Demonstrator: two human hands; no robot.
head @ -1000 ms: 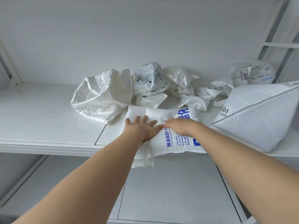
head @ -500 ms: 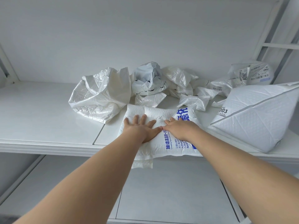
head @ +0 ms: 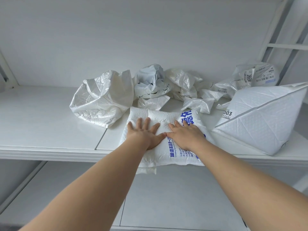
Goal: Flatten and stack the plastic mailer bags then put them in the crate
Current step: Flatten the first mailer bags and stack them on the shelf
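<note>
Right at the front edge of the white shelf (head: 41, 127), the printed mailer bag (head: 160, 116) lies nearly flat, its near end drooping over the lip. Both of the person's palms are down on it. The left hand (head: 145, 136) is spread wide, fingers straight and fanned toward twelve o'clock, pressing the plain white half. The right hand (head: 185, 136) sits just beside it at three o'clock, fingers likewise straight and flat, covering part of the blue lettering. The thumb tips meet or nearly meet. Neither hand curls around anything.

From that bag, a big crumpled translucent bag (head: 101, 100) stands at ten o'clock, just beside its corner. At twelve o'clock a grey-white wadded bag (head: 150, 84) sits above a smaller crinkled one, with more scrunched bags (head: 185, 84) trailing toward one o'clock. A puffed padded mailer (head: 260, 120) marked 003 stands close by at three o'clock, and a labelled bag (head: 255, 77) lies behind it at two o'clock. A lower shelf (head: 175, 197) shows beneath the forearms.
</note>
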